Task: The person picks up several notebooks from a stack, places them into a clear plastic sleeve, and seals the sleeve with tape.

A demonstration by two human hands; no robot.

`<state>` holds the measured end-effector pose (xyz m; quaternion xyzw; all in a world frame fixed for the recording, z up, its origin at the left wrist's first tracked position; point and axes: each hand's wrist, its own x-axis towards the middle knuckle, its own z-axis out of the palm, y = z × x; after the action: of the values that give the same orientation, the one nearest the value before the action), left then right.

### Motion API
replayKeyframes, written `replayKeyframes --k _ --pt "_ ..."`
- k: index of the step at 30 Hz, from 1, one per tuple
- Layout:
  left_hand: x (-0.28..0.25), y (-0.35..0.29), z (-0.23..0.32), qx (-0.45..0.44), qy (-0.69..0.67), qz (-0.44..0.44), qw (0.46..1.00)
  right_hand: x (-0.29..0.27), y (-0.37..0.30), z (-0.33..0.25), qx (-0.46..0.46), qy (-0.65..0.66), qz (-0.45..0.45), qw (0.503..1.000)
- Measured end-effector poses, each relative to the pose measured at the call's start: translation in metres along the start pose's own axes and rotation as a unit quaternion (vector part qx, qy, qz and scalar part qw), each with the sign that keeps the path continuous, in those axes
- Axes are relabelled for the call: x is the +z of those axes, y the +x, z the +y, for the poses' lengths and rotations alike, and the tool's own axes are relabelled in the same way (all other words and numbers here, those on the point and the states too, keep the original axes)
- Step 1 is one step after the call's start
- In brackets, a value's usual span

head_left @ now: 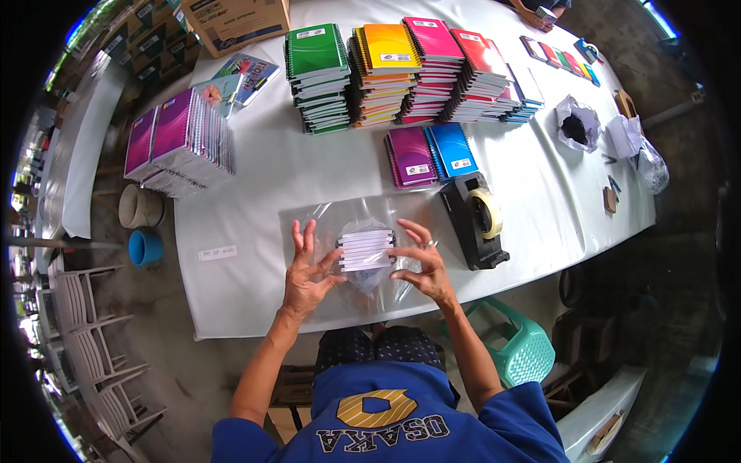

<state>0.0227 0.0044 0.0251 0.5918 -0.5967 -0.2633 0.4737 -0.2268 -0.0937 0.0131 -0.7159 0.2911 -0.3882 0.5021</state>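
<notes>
Directly before me, a small stack of spiral notebooks (366, 250) stands with its white page edges facing up, inside clear plastic wrap (363, 297). My left hand (306, 279) grips the stack's left end between thumb and forefinger, its other fingers raised. At the right end, the thumb and forefinger of my right hand (424, 270) press against the bundle, the other fingers lifted and curved. A sheet of clear plastic (305, 224) lies under the bundle. Right of it is a black tape dispenser (472, 224) with a roll of clear tape (486, 214).
Tall notebook piles in green (316, 50), yellow (390, 48), pink (434, 38) and red (482, 54) line the back. Purple (414, 158) and blue notebooks (452, 150) lie before them. Plastic-wrapped purple bundles (177, 139) stand left. A green stool (525, 351) is below the table's right edge.
</notes>
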Motion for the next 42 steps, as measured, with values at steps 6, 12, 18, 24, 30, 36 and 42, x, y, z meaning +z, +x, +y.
replayKeyframes --k 6,12,18,24,30,36,42 --pt "0.001 0.019 0.000 0.091 0.146 -0.075 0.982 0.019 0.002 -0.003 -0.019 -0.048 -0.010 0.999" --pt "-0.001 0.031 0.014 0.103 0.187 -0.106 0.971 0.029 0.008 -0.012 -0.014 -0.038 0.025 0.999" --pt "-0.012 0.052 0.017 0.121 0.199 -0.159 0.959 0.028 0.018 -0.027 0.024 -0.076 0.040 0.996" --pt "-0.012 0.068 0.012 0.127 0.146 -0.152 0.969 0.029 0.028 -0.035 0.011 -0.178 0.054 0.983" --pt "-0.002 0.083 0.006 -0.002 -0.062 -0.132 0.989 0.026 0.037 -0.033 0.145 -0.054 0.097 0.983" --pt "-0.009 0.114 -0.015 -0.285 -0.288 -0.415 0.815 0.014 0.050 -0.035 0.272 0.039 0.018 0.961" --pt "-0.010 0.123 -0.016 -0.221 -0.262 -0.458 0.820 0.021 0.053 -0.041 0.279 0.159 0.037 0.947"
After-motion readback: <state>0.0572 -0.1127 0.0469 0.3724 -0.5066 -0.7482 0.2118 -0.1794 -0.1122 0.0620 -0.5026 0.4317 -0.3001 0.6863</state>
